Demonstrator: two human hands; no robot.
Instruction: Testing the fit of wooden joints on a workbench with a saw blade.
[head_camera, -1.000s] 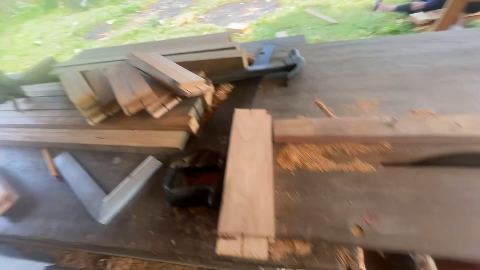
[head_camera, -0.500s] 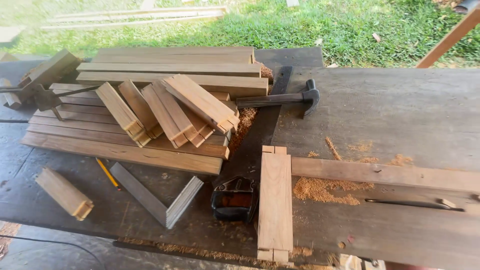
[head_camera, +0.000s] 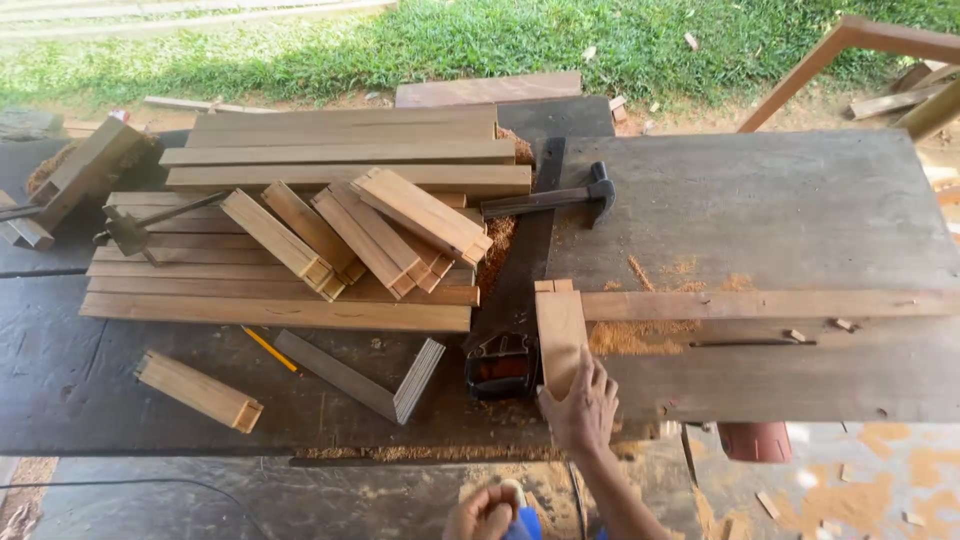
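Wooden block (head_camera: 560, 325) under right hand (head_camera: 580, 408).

A short, pale wooden board (head_camera: 560, 325) lies flat on the counter, its near end under the right hand's grip. Its far end, notched, points away, butting a long strip.
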